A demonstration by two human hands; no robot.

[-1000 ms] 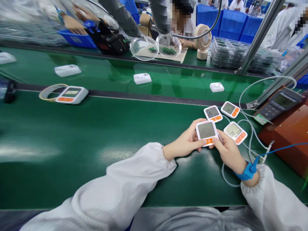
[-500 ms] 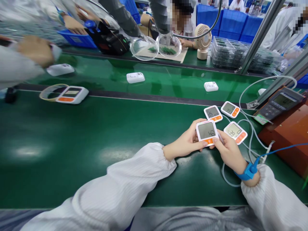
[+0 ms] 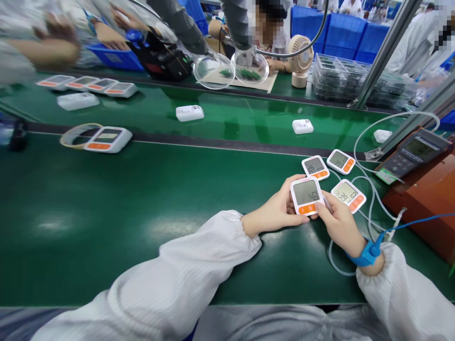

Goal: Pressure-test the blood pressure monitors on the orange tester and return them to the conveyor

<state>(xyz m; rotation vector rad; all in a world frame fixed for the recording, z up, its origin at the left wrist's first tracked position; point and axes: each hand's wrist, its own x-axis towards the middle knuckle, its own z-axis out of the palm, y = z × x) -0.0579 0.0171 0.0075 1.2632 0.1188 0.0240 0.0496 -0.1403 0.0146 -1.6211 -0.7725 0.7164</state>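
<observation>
Toward the right edge of the bench (image 3: 142, 199), the left hand (image 3: 275, 210) curls around one side of a white monitor (image 3: 306, 192); the right hand (image 3: 337, 223) pinches its lower right corner. Three similar monitors (image 3: 347, 194) lie close by, nearer the far right corner.
</observation>
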